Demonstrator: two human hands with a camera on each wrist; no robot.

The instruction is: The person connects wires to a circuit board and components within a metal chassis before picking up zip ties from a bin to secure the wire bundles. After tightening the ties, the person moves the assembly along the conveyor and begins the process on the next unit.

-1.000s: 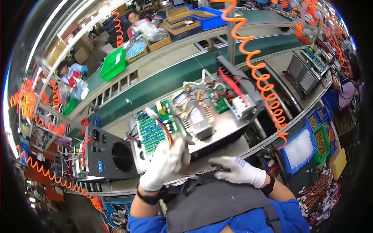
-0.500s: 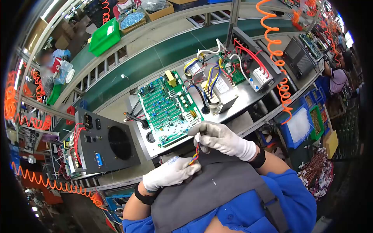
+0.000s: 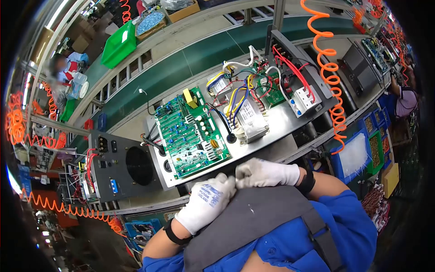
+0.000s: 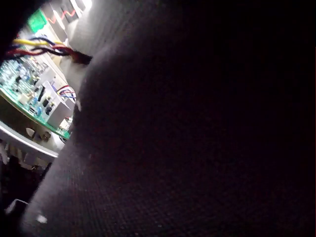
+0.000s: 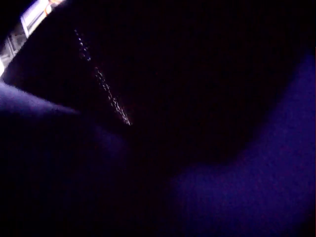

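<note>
Both hands wear white gloves and meet at the near edge of the metal chassis plate (image 3: 267, 144) in the head view. My left hand (image 3: 207, 201) has its fingers curled round a twisted bundle of coloured wires (image 4: 49, 48), which shows in the left wrist view running into the glove. Fingertip to fingertip with it, my right hand (image 3: 267, 174) pinches at the same spot, though the wire ends are hidden by the gloves. Just beyond the hands, a green circuit board (image 3: 190, 136) lies on the plate, beside a transformer (image 3: 247, 119) with yellow and blue wires. The right wrist view is almost dark.
A dark panel with a round fan (image 3: 139, 165) stands left of the chassis. An orange coiled hose (image 3: 333, 81) hangs at the right, near blue parts bins (image 3: 337, 165). A green bin (image 3: 120, 44) sits across the green conveyor (image 3: 204, 59).
The left hand first left the board's near edge and came back toward the body. Since then both hands have closed together, covering the wires and white connector seen between them.
</note>
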